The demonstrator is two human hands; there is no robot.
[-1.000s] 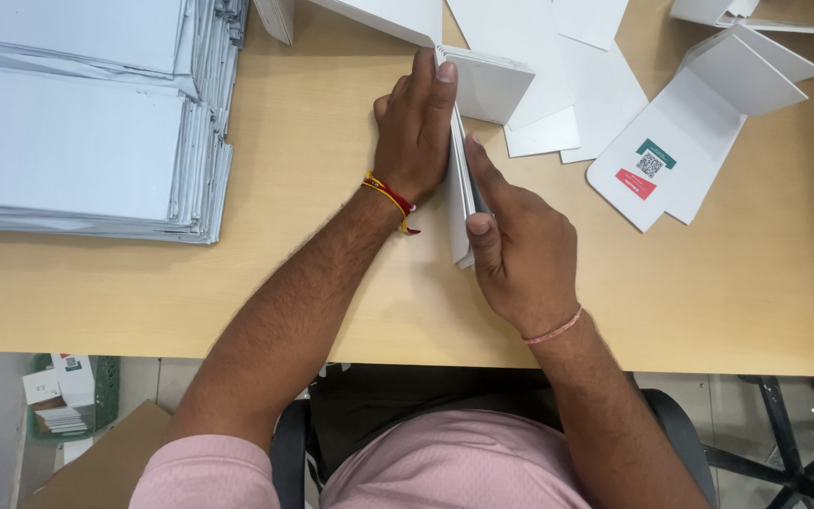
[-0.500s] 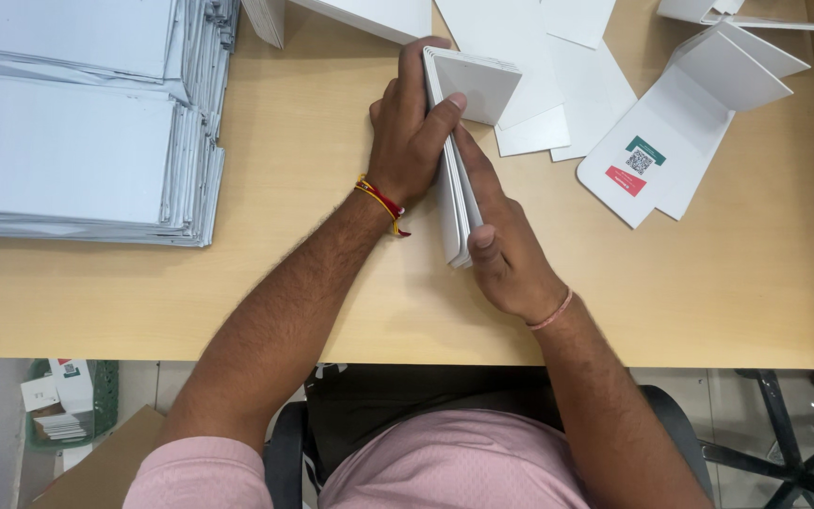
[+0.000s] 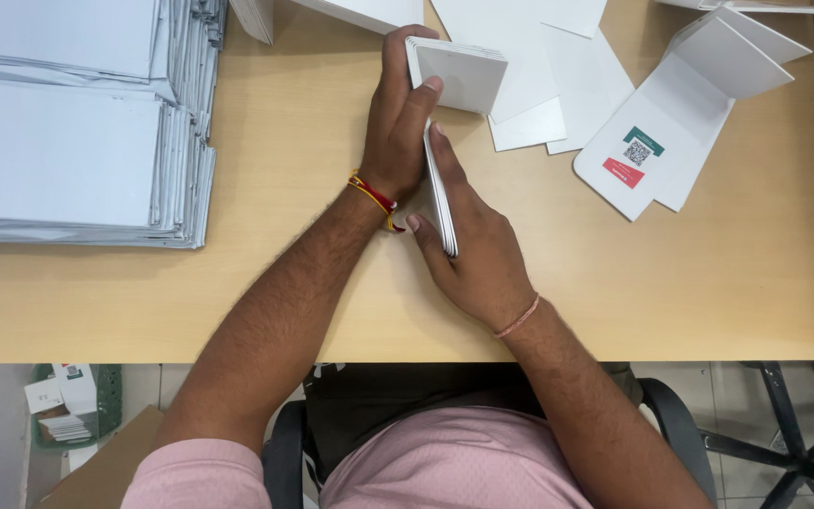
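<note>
Folded white cards [image 3: 454, 75], thin, stiff and smooth, stand edgewise, squeezed between both hands, left [image 3: 398, 132] and right [image 3: 468, 236].

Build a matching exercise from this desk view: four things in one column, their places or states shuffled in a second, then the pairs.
1. folded white cards
2. tall stack of white sheets
3. card with green and red labels
4. red and yellow thread

a. lying open, right of the hands
b. far left of desk
c. on left wrist
d. on edge between both hands

1-d, 2-b, 3-a, 4-c
</note>
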